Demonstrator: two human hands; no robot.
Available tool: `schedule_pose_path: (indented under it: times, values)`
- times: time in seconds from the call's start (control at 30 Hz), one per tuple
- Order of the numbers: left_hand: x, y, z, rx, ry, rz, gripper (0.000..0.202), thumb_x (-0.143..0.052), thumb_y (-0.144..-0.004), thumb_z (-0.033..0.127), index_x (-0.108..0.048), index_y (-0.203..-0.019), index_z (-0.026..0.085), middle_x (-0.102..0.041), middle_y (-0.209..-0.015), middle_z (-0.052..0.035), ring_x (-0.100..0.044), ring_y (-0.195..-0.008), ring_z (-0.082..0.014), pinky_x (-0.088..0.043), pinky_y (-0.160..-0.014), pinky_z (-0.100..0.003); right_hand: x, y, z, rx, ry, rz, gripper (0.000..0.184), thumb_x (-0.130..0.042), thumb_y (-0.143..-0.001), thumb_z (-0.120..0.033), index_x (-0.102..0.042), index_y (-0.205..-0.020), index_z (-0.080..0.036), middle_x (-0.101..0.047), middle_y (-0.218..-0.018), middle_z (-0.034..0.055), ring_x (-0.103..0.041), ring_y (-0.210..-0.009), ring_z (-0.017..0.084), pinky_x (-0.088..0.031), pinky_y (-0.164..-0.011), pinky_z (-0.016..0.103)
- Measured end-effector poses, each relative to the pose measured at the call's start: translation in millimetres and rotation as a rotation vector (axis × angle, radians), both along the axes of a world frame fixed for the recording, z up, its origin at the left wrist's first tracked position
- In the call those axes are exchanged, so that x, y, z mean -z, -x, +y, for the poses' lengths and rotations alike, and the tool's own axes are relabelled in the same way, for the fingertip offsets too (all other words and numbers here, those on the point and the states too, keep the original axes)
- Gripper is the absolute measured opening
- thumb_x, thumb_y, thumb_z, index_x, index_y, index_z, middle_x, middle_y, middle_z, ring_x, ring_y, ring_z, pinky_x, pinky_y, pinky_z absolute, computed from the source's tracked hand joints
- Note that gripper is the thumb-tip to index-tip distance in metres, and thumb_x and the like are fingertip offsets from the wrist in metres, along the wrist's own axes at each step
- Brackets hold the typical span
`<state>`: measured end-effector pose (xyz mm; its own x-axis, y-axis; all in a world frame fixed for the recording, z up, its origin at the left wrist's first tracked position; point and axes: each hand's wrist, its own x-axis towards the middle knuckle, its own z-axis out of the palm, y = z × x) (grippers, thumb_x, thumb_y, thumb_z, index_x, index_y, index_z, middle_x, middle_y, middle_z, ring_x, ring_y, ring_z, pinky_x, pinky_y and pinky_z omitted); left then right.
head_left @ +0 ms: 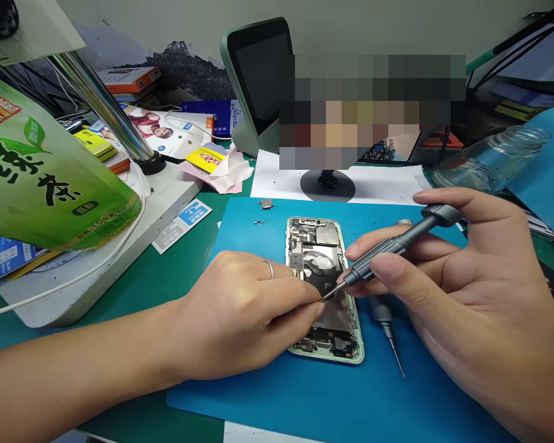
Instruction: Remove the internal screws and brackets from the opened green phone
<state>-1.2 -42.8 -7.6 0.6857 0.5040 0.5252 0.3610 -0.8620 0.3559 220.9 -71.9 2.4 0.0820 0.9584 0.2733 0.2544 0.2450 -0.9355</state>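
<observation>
An opened phone point(324, 246) with a pale green frame lies on a blue mat point(305, 394), its inner boards exposed. My right hand point(471, 289) is closed round a grey precision screwdriver point(392, 246), forefinger on its cap, tip down at the phone's middle. My left hand point(244, 314), a ring on one finger, rests on the mat and phone's left edge with fingers pinched together at the screwdriver tip; whatever they pinch is too small to make out. A second screwdriver point(388, 326) lies on the mat right of the phone.
A green tea bottle point(41, 178) looms near left beside a chrome lamp arm point(101, 101). A small screen on a round stand point(327, 184) sits behind the mat, a glass jar point(489, 160) far right. Tiny screws and a small part point(264, 206) lie at the mat's top edge.
</observation>
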Motion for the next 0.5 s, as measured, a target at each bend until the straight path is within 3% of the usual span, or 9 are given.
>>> schedule_pose_path:
  times: [0.1,0.27,0.4,0.5]
  values:
    - [0.0,-0.2,-0.3,0.006,0.026,-0.013,0.017,-0.065,-0.097,0.015,-0.071,-0.081,0.017,-0.060,-0.059,0.0053,-0.052,-0.051,-0.0081,-0.035,-0.053,-0.027,0.4,-0.4,0.1,0.023,0.022,0.017,0.055,-0.079,-0.086,-0.041,-0.046,-0.128,-0.025,-0.071,-0.084,0.0002,-0.074,-0.072,0.019,-0.066,-0.058,0.025]
    - [-1.6,1.7,-4.2,0.002,0.105,-0.026,0.011,-0.066,-0.094,0.019,-0.074,-0.088,0.015,-0.060,-0.060,0.0048,-0.053,-0.052,-0.0084,-0.036,-0.051,-0.027,1.0,-0.8,2.7,0.018,-0.010,-0.032,0.052,-0.077,-0.089,-0.040,-0.044,-0.129,-0.029,-0.067,-0.073,-0.0046,-0.076,-0.079,0.017,-0.065,-0.061,0.019]
    - [-6.7,2.5,-3.3,-0.014,0.192,-0.030,0.010,-0.064,-0.089,0.018,-0.074,-0.088,0.014,-0.059,-0.060,0.0051,-0.051,-0.051,-0.0078,-0.036,-0.049,-0.025,1.3,-0.4,1.3,0.056,-0.010,-0.079,0.052,-0.076,-0.088,-0.044,-0.049,-0.128,-0.026,-0.069,-0.093,0.0020,-0.073,-0.072,0.016,-0.066,-0.060,0.028]
    - [-8.9,1.8,1.2,-0.041,0.202,0.021,0.015,-0.061,-0.086,0.016,-0.074,-0.094,0.013,-0.061,-0.068,0.0022,-0.051,-0.060,-0.0105,-0.040,-0.057,-0.027,1.9,-0.7,-5.4,0.052,-0.069,-0.078,0.051,-0.078,-0.087,-0.040,-0.049,-0.127,-0.028,-0.067,-0.103,0.0028,-0.073,-0.078,0.015,-0.066,-0.063,0.030]
